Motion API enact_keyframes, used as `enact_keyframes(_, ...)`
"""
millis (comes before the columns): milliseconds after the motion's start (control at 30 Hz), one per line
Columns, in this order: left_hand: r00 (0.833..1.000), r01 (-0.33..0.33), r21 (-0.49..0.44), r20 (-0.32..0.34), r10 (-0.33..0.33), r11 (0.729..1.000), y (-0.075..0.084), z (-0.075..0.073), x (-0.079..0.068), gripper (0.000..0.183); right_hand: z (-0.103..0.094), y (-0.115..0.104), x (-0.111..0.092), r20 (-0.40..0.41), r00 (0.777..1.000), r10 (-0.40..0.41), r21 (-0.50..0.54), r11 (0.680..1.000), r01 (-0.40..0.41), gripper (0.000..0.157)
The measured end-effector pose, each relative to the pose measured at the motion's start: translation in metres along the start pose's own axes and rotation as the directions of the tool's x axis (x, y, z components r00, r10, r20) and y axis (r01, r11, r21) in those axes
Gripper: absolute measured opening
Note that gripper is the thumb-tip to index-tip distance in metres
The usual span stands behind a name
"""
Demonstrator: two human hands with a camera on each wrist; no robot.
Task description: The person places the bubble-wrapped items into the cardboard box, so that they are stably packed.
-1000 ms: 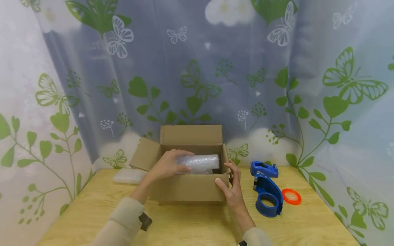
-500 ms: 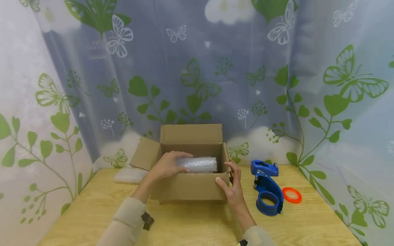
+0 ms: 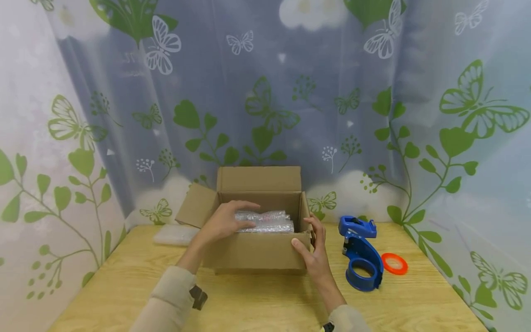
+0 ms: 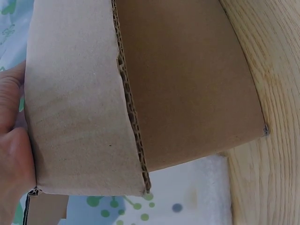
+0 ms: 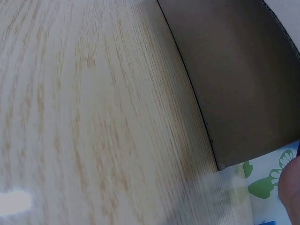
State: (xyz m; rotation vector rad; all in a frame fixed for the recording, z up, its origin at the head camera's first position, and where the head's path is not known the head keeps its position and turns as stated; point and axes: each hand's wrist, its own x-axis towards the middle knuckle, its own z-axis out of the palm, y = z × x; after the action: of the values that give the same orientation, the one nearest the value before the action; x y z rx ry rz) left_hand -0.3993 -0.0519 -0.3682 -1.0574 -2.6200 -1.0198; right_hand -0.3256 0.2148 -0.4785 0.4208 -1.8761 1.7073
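Note:
An open cardboard box (image 3: 257,251) stands on the table in the head view. My left hand (image 3: 224,221) reaches over its front edge, thumb in front and fingers behind the left end of a bubble-wrapped package (image 3: 265,216) inside. A second bubble-wrapped layer (image 3: 275,228) shows low along the front wall. My right hand (image 3: 313,251) grips the box's front right corner, thumb on the front face and fingers round the side. In the left wrist view, part of my left hand (image 4: 14,140) shows beyond the box's front flap (image 4: 79,103). The lower part of the package is hidden by the front wall.
A folded sheet of bubble wrap (image 3: 174,234) lies left of the box. To the right are a blue tape dispenser (image 3: 356,227), a larger blue tape cutter (image 3: 364,265) and an orange-red tape roll (image 3: 394,263). A patterned curtain (image 3: 265,92) hangs behind.
The bubble-wrapped package has gone down into the box and tilted, so another layer shows in front of it. My left hand stays at its left end; my right hand keeps holding the corner.

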Motion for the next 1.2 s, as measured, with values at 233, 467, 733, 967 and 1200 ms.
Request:
enact_keyframes(233, 0.999, -0.001, -0.043, -0.041, -0.001, 0.999, 0.001, -0.003, -0.004, 0.048, 0.002, 0.0, -0.001, 0.0, 1.0, 0.005, 0.001, 1.0, -0.005, 0.059)
enact_keyframes(467, 0.999, 0.011, -0.177, -0.043, -0.019, 0.984, 0.003, -0.012, -0.014, 0.047, 0.003, 0.004, -0.004, -0.006, 1.0, 0.017, -0.001, 1.0, -0.017, 0.058)
enact_keyframes(733, 1.0, 0.019, -0.31, -0.015, -0.025, 0.951, 0.003, -0.042, -0.035, 0.049, 0.001, 0.001, -0.001, -0.001, 1.0, 0.016, 0.0, 1.0, -0.016, 0.058)
enact_keyframes(967, 0.999, 0.036, -0.286, -0.021, -0.044, 0.957, 0.007, -0.066, -0.05, 0.047, -0.001, -0.001, 0.001, -0.007, 1.0, 0.002, -0.002, 1.0, -0.002, 0.056)
enact_keyframes(1200, 0.993, 0.091, -0.261, -0.049, -0.107, 0.961, -0.008, -0.09, -0.067, 0.05, 0.002, -0.002, 0.0, 0.0, 1.0, -0.004, -0.004, 1.0, 0.004, 0.056)
